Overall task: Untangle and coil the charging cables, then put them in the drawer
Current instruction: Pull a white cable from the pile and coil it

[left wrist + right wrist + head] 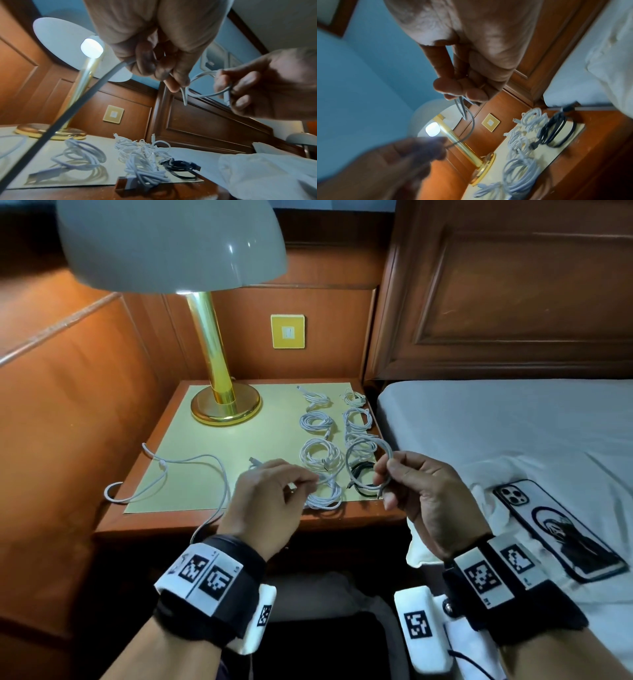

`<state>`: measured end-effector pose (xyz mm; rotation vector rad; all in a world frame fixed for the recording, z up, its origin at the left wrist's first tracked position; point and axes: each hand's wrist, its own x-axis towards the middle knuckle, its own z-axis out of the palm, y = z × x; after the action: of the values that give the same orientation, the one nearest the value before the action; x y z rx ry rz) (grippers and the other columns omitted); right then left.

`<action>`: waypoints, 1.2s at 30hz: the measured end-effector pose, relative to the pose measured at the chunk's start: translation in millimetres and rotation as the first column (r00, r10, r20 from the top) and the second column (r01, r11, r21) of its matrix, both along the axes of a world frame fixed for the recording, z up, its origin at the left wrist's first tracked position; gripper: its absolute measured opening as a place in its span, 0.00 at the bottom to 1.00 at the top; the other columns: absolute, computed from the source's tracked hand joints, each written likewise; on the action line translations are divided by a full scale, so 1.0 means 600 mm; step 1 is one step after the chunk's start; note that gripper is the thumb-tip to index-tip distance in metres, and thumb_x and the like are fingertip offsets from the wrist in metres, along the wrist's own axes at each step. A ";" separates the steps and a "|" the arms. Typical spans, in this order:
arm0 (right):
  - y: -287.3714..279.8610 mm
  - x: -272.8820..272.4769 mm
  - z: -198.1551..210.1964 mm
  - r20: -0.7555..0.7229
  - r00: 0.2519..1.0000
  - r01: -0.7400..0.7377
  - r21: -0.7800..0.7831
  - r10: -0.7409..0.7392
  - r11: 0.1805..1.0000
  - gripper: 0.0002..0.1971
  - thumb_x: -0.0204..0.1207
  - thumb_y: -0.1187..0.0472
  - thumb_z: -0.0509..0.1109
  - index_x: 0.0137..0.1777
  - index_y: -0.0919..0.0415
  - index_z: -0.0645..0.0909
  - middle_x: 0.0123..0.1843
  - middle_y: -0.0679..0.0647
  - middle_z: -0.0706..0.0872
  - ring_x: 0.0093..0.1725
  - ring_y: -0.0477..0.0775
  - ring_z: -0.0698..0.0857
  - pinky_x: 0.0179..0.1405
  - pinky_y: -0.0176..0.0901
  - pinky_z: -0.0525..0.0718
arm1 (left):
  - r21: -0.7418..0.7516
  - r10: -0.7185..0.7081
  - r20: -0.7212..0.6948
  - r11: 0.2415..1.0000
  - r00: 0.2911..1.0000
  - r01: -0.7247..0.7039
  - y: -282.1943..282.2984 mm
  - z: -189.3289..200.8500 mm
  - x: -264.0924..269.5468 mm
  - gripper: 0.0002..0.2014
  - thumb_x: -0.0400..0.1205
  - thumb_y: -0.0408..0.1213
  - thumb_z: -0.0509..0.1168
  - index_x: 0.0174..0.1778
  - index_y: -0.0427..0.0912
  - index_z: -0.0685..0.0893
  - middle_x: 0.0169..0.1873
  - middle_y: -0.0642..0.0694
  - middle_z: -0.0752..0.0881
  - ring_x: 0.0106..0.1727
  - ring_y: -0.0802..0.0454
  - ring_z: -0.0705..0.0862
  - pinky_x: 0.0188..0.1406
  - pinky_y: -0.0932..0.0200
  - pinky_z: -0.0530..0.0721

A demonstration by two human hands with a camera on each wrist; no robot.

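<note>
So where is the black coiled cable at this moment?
In the head view the black cable lies on the nightstand, front right corner, behind the right hand and beside the white coils.

Both hands raised, left hand (pixel 270 494) and right hand (pixel 423 491) pinching.

No readable text; only black-and-white square code markers on the wrist bands (pixel 493 571).

Black wristbands (pixel 219 594) carry white coded marker tags (pixel 479 573).
</note>
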<state>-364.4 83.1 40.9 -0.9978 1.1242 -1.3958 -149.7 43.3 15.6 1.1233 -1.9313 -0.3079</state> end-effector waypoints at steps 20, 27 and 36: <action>0.018 0.026 -0.007 -0.550 0.790 0.152 -0.250 -0.269 0.956 0.09 0.82 0.58 0.71 0.41 0.51 0.89 0.30 0.49 0.89 0.30 0.46 0.88 0.35 0.32 0.82 | 0.359 -0.080 0.081 0.932 0.993 0.046 0.004 -0.007 -0.013 0.02 0.80 0.38 0.75 0.44 0.50 0.90 0.35 0.61 0.87 0.37 0.65 0.83 0.39 0.76 0.74; 0.015 0.032 -0.015 -0.612 0.765 0.087 -0.212 -0.202 0.973 0.07 0.82 0.57 0.72 0.44 0.52 0.90 0.36 0.47 0.91 0.33 0.46 0.89 0.38 0.37 0.85 | 0.182 -0.206 -0.022 0.961 0.978 0.207 0.016 0.000 -0.021 0.10 0.80 0.28 0.74 0.51 0.48 0.94 0.43 0.63 0.89 0.47 0.72 0.86 0.50 0.79 0.78; 0.019 0.041 -0.013 -0.564 0.822 0.057 -0.068 -0.085 0.996 0.09 0.83 0.59 0.70 0.44 0.55 0.90 0.28 0.53 0.88 0.25 0.41 0.83 0.32 0.32 0.77 | 0.266 -0.193 -0.201 0.933 0.960 0.243 0.009 -0.010 -0.015 0.06 0.79 0.30 0.75 0.45 0.47 0.89 0.37 0.57 0.92 0.43 0.59 0.92 0.50 0.59 0.88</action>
<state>-340.0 94.4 33.0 -1.4797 1.5799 -1.2125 -158.5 48.8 9.6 1.0245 -1.8975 -0.8066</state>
